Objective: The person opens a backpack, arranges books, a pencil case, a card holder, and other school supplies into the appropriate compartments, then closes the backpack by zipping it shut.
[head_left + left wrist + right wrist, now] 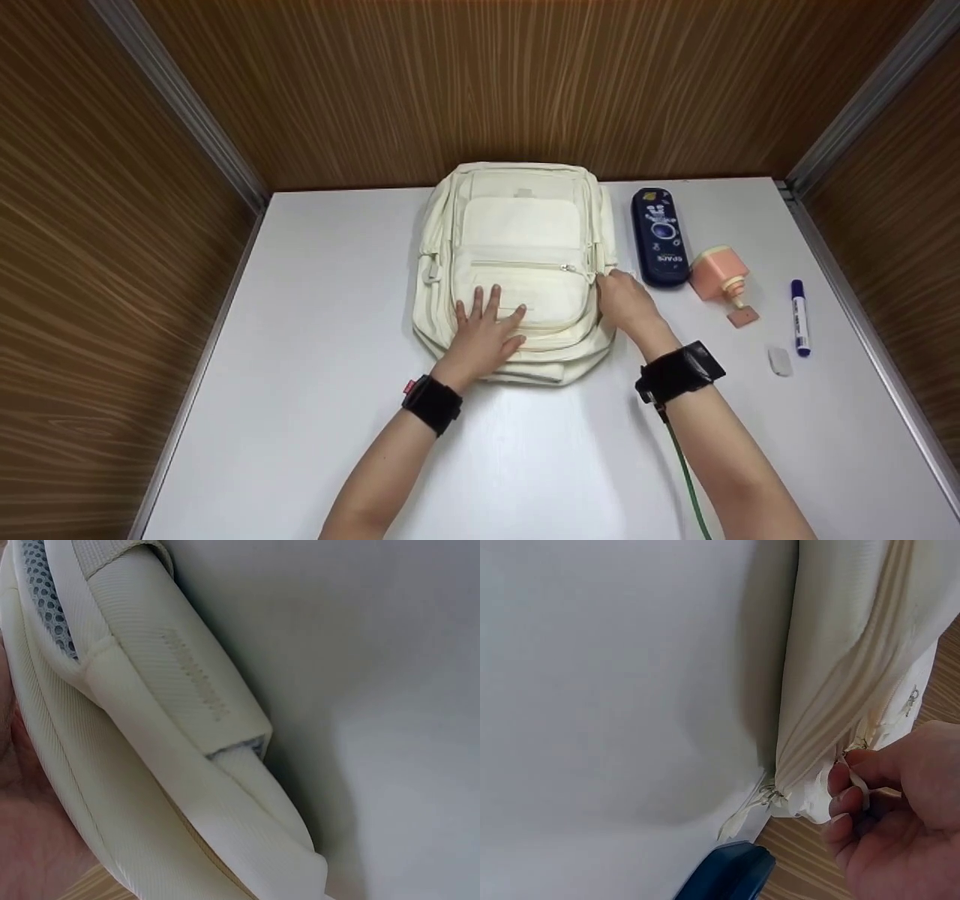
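A cream backpack (517, 270) lies flat on the white surface (315, 360), front pockets facing up, its top toward the wood-grain back wall (525, 82), and everything else is best placed from it. The left hand (486, 334) rests palm-down on the lower front pocket, fingers straight and spread, holding nothing; I judge it is there to press the bag flat so the fabric does not drag. The right hand (626, 304) is at the backpack's right edge, and the right wrist view shows its grip closed in a pinch on a small cream zipper pull (853, 765) at the side seam, fingertips (840, 778) curled around the tab. A second pull tab (742, 811) dangles loose just beside it, lower on the same seam. The left wrist view shows only a padded shoulder strap (176, 675) with grey mesh lining folded against the backpack's underside. To the right of the backpack, just beside it, lies a dark blue pencil case (659, 236) printed with a space motif; further right sits a peach-coloured object with a nozzle (720, 276), what it is I cannot tell. Beyond that, well apart from the bag, lie a blue marker (799, 316) and a white eraser (780, 361).
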`<state>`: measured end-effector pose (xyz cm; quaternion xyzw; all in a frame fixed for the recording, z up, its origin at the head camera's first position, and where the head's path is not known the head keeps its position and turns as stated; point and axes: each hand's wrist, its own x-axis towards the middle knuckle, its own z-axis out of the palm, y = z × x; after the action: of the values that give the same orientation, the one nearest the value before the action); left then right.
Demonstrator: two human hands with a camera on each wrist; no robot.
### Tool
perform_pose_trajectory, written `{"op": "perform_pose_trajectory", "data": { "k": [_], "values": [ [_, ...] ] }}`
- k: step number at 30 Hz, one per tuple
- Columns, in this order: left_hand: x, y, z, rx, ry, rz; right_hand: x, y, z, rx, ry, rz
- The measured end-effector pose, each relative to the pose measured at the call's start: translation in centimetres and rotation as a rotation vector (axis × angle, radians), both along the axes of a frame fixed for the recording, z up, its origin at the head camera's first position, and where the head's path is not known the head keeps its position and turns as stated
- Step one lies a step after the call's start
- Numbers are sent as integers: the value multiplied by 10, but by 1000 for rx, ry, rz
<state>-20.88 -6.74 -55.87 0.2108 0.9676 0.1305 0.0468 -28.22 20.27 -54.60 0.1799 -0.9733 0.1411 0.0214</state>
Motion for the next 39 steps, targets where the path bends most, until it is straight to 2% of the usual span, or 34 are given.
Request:
{"op": "perform_pose_trajectory", "data": {
  "k": [7, 12, 19, 27, 34, 39],
  "values": [
    [1, 1, 0, -7, 7, 1, 13, 2, 6, 21, -95, 33],
    [1, 0, -1, 2, 5, 3, 24, 6, 10, -26, -134, 50],
    [2, -1, -2, 11, 9, 4, 40, 11, 11, -66, -150, 94],
    [0, 0, 3, -9, -2, 12, 43, 11, 9, -74, -135, 72],
    [-9, -1, 12, -61, 111, 0, 36, 9, 5, -171, -76, 66],
    [-14, -3, 11, -111, 191, -34, 37, 11, 5, -183, -110, 33]
  ]
}}
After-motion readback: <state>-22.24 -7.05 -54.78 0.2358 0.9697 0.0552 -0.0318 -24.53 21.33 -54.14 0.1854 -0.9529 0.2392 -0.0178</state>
